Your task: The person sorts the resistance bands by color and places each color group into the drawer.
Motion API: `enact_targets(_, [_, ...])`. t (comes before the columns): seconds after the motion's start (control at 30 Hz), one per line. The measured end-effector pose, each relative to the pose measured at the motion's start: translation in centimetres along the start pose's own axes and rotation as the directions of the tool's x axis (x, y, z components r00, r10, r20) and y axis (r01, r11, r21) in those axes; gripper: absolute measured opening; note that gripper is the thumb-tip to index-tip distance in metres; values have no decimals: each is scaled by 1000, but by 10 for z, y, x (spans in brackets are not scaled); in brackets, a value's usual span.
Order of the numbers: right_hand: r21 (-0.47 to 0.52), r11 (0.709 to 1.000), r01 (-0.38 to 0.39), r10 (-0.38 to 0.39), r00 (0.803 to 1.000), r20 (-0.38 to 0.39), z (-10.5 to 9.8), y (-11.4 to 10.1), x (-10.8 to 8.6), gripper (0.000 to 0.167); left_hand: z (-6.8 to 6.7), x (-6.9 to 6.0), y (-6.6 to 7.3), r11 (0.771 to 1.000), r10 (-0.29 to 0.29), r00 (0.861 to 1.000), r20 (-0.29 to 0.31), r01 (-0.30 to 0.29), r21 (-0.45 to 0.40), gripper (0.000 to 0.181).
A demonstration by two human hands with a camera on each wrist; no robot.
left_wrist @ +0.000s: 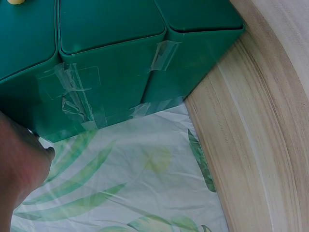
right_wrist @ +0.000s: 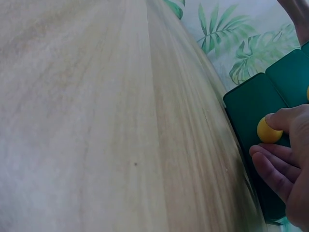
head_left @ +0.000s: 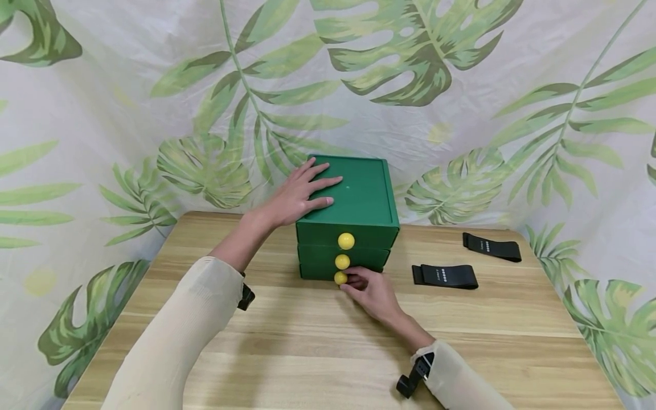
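A green three-drawer box (head_left: 366, 196) stands on the table, with round yellow knobs in a column down its front. My left hand (head_left: 297, 196) rests on the left part of its top, fingers spread. With thumb and fingers my right hand (head_left: 376, 296) pinches the lowest yellow knob (head_left: 339, 278); the right wrist view shows the thumb on that knob (right_wrist: 267, 133) and other fingers below it. All the drawers look closed in the head view. Clear tape (left_wrist: 72, 92) joins the units on the box's side, and the left hand (left_wrist: 21, 162) shows only in part in that wrist view.
Two folded black bands (head_left: 446, 276) (head_left: 492, 247) with white print lie on the wooden table (head_left: 307, 353), to the right of the box. Behind the table hangs a leaf-patterned cloth (head_left: 287, 74). Each wrist wears a black strap device.
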State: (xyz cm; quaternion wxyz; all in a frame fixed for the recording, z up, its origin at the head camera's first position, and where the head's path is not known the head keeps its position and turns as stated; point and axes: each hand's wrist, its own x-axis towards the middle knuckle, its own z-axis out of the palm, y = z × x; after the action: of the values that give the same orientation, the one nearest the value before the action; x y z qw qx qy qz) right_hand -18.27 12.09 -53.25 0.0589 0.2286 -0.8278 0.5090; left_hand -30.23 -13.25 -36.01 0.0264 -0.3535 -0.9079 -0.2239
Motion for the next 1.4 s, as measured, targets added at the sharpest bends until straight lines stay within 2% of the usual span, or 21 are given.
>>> enact_targets(0.4, [-48, 999, 22, -24, 999, -34, 4, 6, 2, 26, 1, 0, -1, 1000, 2, 1000, -6, -2, -4, 58])
enact_targets(0.83, [-71, 997, 14, -18, 998, -62, 7, 5, 0, 21, 3, 0, -2, 1000, 6, 1000, -13, -6, -10, 56])
enact_targets(1.2, [-27, 999, 19, -19, 1000, -14, 8, -1, -15, 22, 2, -1, -1, 1000, 3, 1000, -3, -3, 2, 57])
enact_targets(1.4, [-12, 1000, 22, -22, 1000, -11, 8, -5, -25, 24, 2, 0, -2, 1000, 5, 1000, -5, -5, 6, 57])
